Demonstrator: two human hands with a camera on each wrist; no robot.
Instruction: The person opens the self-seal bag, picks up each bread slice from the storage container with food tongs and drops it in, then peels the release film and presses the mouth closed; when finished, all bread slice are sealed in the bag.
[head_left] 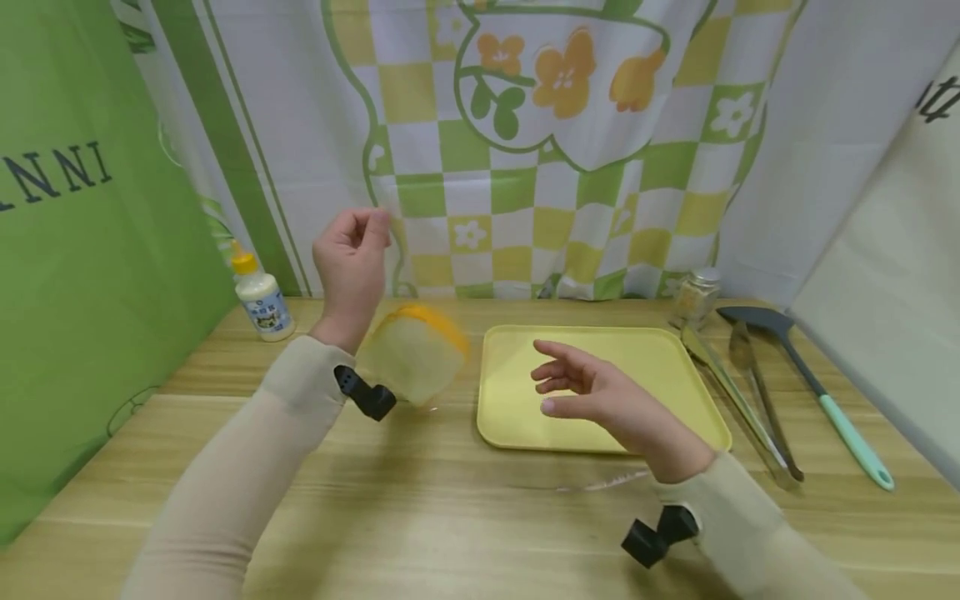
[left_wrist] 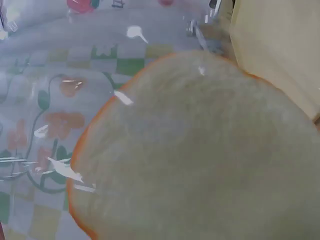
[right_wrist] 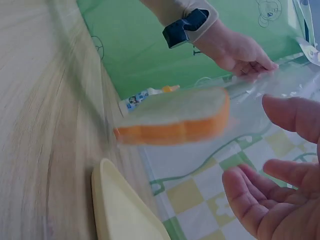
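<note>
My left hand is raised over the left of the table and pinches the edge of a clear plastic bag. Below it hangs a slice of bread with an orange-brown crust, blurred in the head view. The left wrist view shows the pale face of the bread through glossy film. My right hand hovers over the yellow tray with its fingers spread and nothing in them. In the right wrist view, the right hand's fingers are apart from the bread.
A squeeze bottle with a yellow cap stands at the back left. A small glass jar is behind the tray. To the right lie metal tongs and a spatula with a mint handle. A patterned curtain hangs behind the table.
</note>
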